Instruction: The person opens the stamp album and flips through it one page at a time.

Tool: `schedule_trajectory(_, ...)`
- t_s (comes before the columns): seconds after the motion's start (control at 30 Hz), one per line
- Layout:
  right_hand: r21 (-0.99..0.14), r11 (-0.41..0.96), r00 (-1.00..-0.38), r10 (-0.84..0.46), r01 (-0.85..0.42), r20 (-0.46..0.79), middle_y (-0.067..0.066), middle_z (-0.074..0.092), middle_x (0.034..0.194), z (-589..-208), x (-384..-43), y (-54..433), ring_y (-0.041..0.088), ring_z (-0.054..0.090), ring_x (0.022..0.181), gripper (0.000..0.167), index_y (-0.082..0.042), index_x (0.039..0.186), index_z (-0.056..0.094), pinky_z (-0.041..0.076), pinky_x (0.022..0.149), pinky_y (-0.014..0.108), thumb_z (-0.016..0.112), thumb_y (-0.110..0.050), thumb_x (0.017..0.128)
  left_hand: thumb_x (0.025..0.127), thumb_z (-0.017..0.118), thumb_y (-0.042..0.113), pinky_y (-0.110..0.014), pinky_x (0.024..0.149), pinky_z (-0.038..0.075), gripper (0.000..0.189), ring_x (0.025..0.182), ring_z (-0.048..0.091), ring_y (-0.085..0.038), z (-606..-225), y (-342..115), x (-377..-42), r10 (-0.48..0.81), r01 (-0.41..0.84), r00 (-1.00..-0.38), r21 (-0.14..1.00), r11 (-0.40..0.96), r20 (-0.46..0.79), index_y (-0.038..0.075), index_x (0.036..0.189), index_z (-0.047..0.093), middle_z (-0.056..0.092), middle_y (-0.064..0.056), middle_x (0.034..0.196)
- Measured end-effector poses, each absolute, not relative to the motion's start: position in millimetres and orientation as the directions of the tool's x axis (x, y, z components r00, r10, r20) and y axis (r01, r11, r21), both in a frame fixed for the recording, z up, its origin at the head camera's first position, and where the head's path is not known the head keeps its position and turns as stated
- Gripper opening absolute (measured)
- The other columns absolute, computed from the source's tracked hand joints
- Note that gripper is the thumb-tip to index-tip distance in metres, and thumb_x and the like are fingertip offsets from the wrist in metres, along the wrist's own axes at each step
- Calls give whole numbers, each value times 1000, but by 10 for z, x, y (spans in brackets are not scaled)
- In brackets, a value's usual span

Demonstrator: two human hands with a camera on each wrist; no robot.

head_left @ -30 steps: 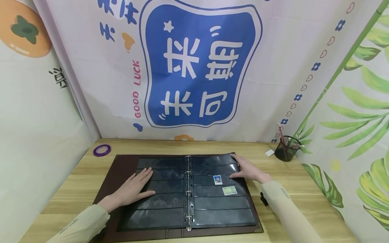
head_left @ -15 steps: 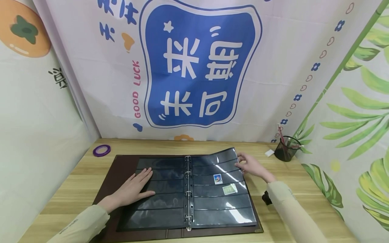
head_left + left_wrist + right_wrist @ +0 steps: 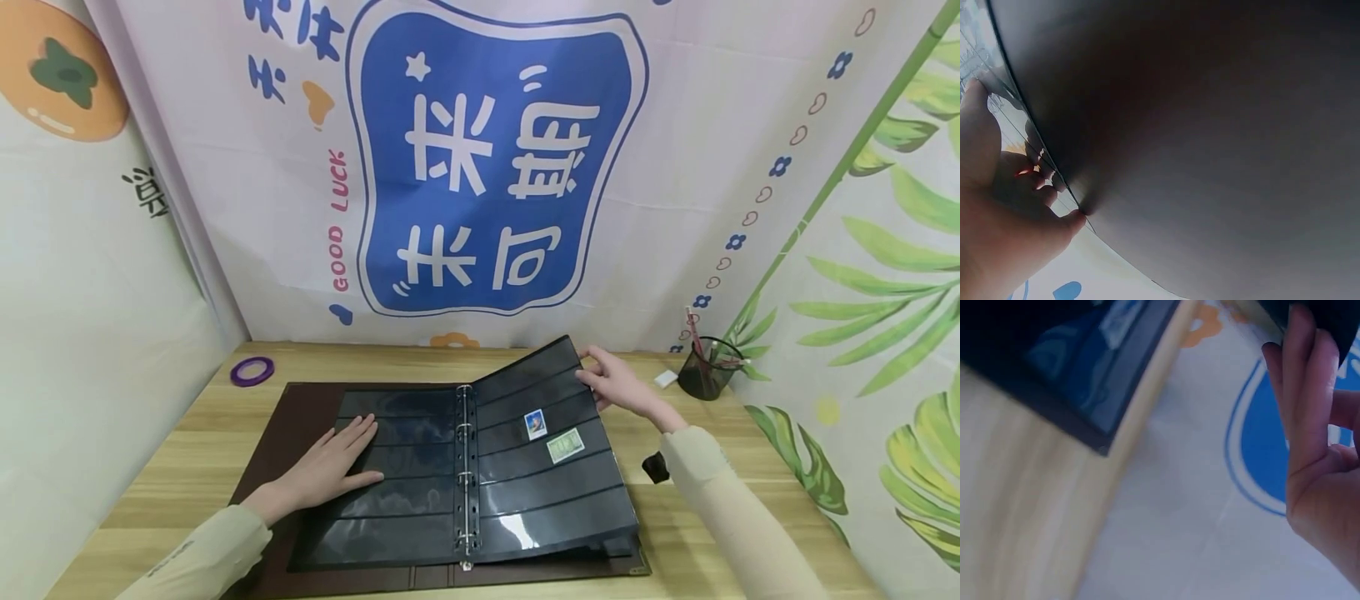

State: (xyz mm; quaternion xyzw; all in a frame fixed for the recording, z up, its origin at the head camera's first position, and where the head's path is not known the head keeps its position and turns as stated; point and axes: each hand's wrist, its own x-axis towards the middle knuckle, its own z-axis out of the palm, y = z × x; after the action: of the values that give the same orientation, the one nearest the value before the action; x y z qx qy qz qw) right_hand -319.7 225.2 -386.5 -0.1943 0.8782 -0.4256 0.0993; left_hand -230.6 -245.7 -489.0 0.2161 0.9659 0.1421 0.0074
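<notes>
Dark brown covers frame a ring-bound stamp album (image 3: 300, 417), which lies spread flat on the wood-grain tabletop (image 3: 172, 492). Its metal rings (image 3: 467, 500) run up the middle, between the left page (image 3: 420, 458) and the right page (image 3: 555, 492), both black and divided into horizontal pocket strips.

One page turn looks begun and only partly done. The right page slopes up from the rings, its upper outer corner highest, and another dark sheet shows beneath its lower edge. It stands wholly on the right side of the rings, so most of its swing appears to be left. A blue stamp (image 3: 536, 424) and a green stamp (image 3: 566, 446) sit in its strips, tilted along with it; the left page shows no stamp where it is uncovered.

The right hand (image 3: 618, 385) pinches the right page near the top of its outer edge, thumb and fingers closed together on the sheet. The left hand (image 3: 330, 467) rests over the outer part of the left page, its fingers laid out flat and the thumb spread apart, gripping nothing; it seems to steady the album.

Well apart from the album, a purple ring (image 3: 234, 373) lies at the tabletop's back left, and a mesh pencil cup (image 3: 701, 379) stands at the back right.
</notes>
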Motion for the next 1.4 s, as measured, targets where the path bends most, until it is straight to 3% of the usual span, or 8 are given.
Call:
schedule_trajectory(0.17, -753, 597, -900, -436, -276, -16, -3, 48, 62, -3671, -3197, 2127, 11, 48, 52, 36, -1, 137, 44, 55, 50, 28, 50, -14, 104, 92, 54, 64, -68, 115, 25, 89, 149, 30, -41, -4899, -2464, -2307, 419, 412, -907, 281, 867, 38, 1, 153, 36, 30, -19, 162)
schedule_trajectory(0.43, -663, 696, -910, -411, -274, -55, 2, 55, 68, -3355, -3193, 1928, 14, 54, 55, 42, 0, 141, 43, 57, 53, 30, 50, -16, 103, 93, 55, 62, -69, 115, 24, 89, 149, 29, -42, -4885, -2467, -2306, 422, 412, -906, 300, 861, 33, 0, 153, 34, 29, -20, 162)
schedule_trajectory(0.73, -689, 682, -907, -413, -245, -87, 5, 60, 78, -3140, -3211, 1805, 13, 55, 60, 44, 0, 143, 40, 58, 58, 29, 49, -18, 104, 93, 55, 61, -69, 115, 23, 88, 149, 29, -42, -4889, -2479, -2306, 424, 416, -905, 301, 858, 42, 0, 153, 34, 29, -20, 162)
schedule_trajectory(0.97, -700, 666, -885, -453, -258, -104, 4, 57, 75, -3005, -3256, 1650, 13, 56, 60, 43, 0, 144, 39, 59, 60, 29, 46, -18, 105, 93, 56, 60, -69, 115, 24, 88, 149, 29, -42, -4894, -2471, -2308, 429, 423, -902, 301, 855, 49, 0, 153, 35, 29, -20, 162)
schedule_trajectory(1.07, -698, 677, -891, -436, -235, -123, 8, 60, 85, -2944, -3275, 1583, 13, 56, 62, 44, 0, 144, 38, 59, 61, 28, 46, -19, 105, 93, 56, 60, -69, 114, 24, 88, 148, 30, -43, -4897, -2465, -2311, 433, 430, -899, 305, 850, 63, -1, 152, 36, 31, -21, 161)
schedule_trajectory(1.27, -725, 673, -899, -397, -148, -185, 25, 55, 133, -2895, -3304, 1476, 15, 56, 71, 51, -1, 150, 31, 57, 64, 25, 45, -21, 106, 92, 58, 58, -70, 114, 24, 87, 147, 30, -44, -4914, -2481, -2314, 436, 436, -897, 311, 845, 73, -1, 152, 35, 31, -22, 161)
schedule_trajectory(1.33, -750, 650, -895, -398, -122, -200, 25, 53, 135, -2921, -3319, 1451, 14, 53, 69, 52, -2, 152, 28, 55, 62, 24, 44, -21, 106, 93, 58, 58, -71, 113, 24, 87, 147, 31, -45, -4915, -2483, -2311, 439, 439, -895, 315, 842, 73, -2, 152, 36, 31, -22, 160)
schedule_trajectory(1.4, -776, 623, -896, -394, -94, -207, 21, 54, 126, -2961, -3326, 1435, 13, 47, 64, 53, -2, 152, 27, 51, 60, 24, 44, -22, 106, 93, 58, 59, -71, 113, 25, 87, 147, 31, -45, -4915, -2479, -2308, 440, 441, -894, 322, 838, 78, -2, 151, 36, 31, -23, 160)
